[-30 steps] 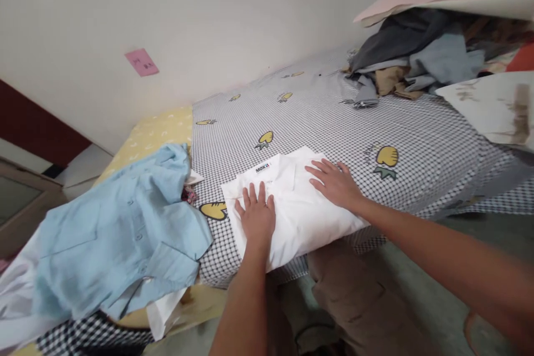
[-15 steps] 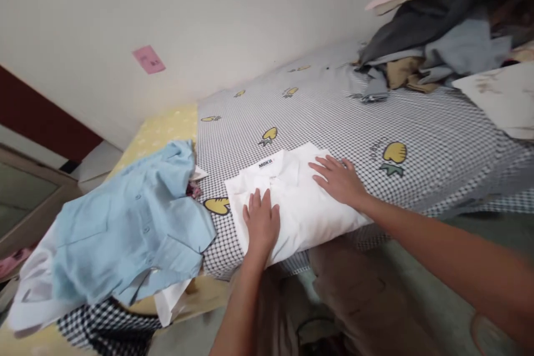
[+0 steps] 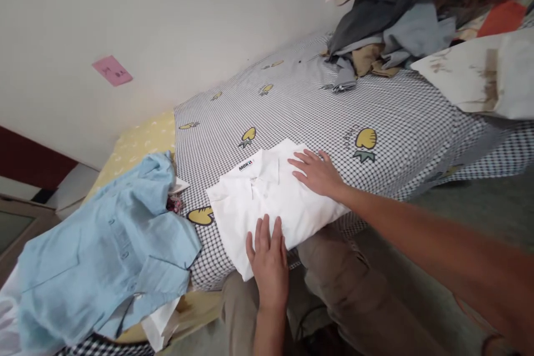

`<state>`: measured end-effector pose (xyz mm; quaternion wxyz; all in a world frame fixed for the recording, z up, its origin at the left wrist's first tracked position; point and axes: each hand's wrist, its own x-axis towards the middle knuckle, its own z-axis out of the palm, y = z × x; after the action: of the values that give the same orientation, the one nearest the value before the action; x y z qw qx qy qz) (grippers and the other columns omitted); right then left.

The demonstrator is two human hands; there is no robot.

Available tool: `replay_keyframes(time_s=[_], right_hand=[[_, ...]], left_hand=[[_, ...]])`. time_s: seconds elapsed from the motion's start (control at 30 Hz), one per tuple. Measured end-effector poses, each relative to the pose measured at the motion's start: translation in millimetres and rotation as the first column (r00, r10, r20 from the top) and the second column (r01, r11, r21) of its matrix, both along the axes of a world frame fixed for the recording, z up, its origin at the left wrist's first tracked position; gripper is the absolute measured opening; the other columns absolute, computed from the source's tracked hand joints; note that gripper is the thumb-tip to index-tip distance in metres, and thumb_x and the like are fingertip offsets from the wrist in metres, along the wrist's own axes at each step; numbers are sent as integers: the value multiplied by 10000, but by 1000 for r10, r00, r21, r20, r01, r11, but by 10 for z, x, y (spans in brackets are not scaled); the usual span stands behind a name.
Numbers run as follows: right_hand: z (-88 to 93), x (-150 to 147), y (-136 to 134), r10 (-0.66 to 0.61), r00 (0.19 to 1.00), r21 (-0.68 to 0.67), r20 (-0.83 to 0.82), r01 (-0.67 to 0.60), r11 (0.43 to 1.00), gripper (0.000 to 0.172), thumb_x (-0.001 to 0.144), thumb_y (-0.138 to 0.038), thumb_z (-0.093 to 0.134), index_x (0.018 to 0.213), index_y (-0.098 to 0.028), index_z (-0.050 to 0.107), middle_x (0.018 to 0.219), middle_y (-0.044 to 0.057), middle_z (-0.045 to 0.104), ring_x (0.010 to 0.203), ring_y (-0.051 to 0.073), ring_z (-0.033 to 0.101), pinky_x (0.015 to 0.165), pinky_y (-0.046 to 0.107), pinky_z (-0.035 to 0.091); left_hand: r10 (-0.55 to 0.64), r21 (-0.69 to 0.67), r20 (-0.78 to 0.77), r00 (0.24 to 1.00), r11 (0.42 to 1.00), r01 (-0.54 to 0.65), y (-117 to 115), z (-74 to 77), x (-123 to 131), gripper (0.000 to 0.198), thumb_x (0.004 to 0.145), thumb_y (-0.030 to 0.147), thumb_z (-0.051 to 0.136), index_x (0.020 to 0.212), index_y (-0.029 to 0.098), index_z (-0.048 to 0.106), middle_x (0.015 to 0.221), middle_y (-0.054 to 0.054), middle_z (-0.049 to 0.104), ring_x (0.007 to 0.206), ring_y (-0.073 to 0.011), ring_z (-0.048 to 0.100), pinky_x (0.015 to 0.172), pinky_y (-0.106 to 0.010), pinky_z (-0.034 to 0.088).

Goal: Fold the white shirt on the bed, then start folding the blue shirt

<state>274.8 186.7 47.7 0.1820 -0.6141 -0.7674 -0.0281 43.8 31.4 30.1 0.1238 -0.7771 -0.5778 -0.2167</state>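
A folded white shirt (image 3: pixel 237 200) with a collar and a dark-lettered neck label lies at the edge of the bed, on a black-and-white checked sheet (image 3: pixel 300 105). My left hand (image 3: pixel 269 261) rests at the shirt's near edge, its fingers stretched out over the cloth. On the far right part of the shirt, my right hand (image 3: pixel 319 173) lies flat with fingers spread. Neither hand grips anything. To the left, a light blue shirt (image 3: pixel 112 250) with buttons and a pocket is spread out, partly over white cloth.
A heap of grey and brown clothes (image 3: pixel 387 28) sits at the back right beside a stained white cloth (image 3: pixel 467 78). A pink slip (image 3: pixel 112 70) is stuck on the wall. My knees (image 3: pixel 334 272) are just below the bed's edge.
My left hand has slid from the shirt's left front toward its near edge. My right hand stays on the right part. The view has shifted slightly to the right.
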Motion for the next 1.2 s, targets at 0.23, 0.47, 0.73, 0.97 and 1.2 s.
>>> replay_keyframes(time_s=[0.23,0.47,0.73,0.97,1.2], right_hand=[[-3,16,15,7,1000,1,-3,-7,1000,504,1050,-448,318,1496,-321,515,1596,37,471,1486,315,366,1184,627,255],[-10,18,16,8,1000,-19,-9,-8,1000,513,1052,-458,305,1505,-319,502,1605,39,458,1499,316,346,1186,626,248],[-19,15,9,-1,1000,-3,-14,1,1000,519,1043,-453,311,1494,-307,524,1593,40,474,1487,321,365,1188,629,249],[-5,10,5,-1,1000,-16,-9,1,1000,533,1045,-458,291,1502,-301,515,1600,42,464,1489,318,358,1192,624,240],[-34,33,7,14,1000,1,-19,-14,1000,524,1037,-470,310,1520,-358,482,1601,25,464,1485,324,361,1181,625,247]], left_hand=[[-47,60,17,999,997,46,28,-93,-140,487,972,142,539,1447,250,529,1508,-116,573,1423,-224,504,1214,-463,325],[-67,6,-62,996,998,67,-53,-30,-161,609,945,43,501,1502,291,473,1565,-108,510,1473,-238,441,1218,-483,331],[-64,-31,-127,990,998,60,-231,40,-186,607,931,11,475,1454,314,535,1544,-107,536,1455,-261,467,1141,-522,446],[-11,-108,-192,981,994,-10,-296,78,-108,643,933,47,483,1506,337,469,1588,-125,476,1474,-285,438,1153,-580,428],[58,-160,-167,984,983,-85,-339,68,3,708,921,45,471,1540,378,396,1635,-112,391,1503,-308,386,1185,-671,328]])
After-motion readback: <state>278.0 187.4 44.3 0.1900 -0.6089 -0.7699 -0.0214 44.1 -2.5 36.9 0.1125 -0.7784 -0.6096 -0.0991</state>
